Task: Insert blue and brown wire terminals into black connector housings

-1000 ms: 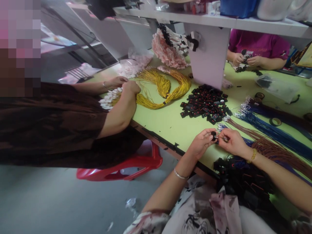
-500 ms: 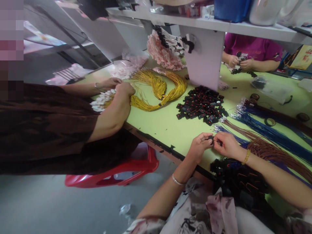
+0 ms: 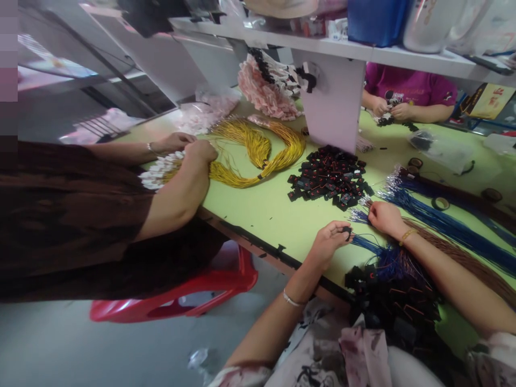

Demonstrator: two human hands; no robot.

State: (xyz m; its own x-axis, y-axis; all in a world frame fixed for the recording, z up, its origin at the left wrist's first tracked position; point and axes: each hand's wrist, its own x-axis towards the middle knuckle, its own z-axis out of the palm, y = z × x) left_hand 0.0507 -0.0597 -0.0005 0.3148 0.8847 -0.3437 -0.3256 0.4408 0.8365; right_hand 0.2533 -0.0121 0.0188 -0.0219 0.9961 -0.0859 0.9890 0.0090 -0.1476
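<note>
My left hand [image 3: 328, 242] pinches a small black connector housing [image 3: 346, 231] between thumb and fingers, over the table's near edge. Thin blue wires lead away to the right from beside this housing. Farther right, my right hand [image 3: 385, 217] is closed at the tips of the brown wires [image 3: 437, 242]; the metal ends poke out past its fingers. A loose pile of black connector housings [image 3: 332, 174] lies just beyond my hands. Close to my body, more black housings with wires [image 3: 397, 298] are heaped along the edge.
To the left, a co-worker's hands [image 3: 197, 150] handle yellow wires [image 3: 237, 174] with white connectors. Blue wire bundles [image 3: 443, 217] and tape rolls [image 3: 440, 203] lie right. A shelf panel [image 3: 334, 107] rises behind the pile. Another person [image 3: 411, 99] works opposite. A red stool [image 3: 181, 295] stands below.
My right hand has left the connector housing in my left hand and moved away to the ends of the brown wires. My left hand still holds the housing. The view has shifted slightly.
</note>
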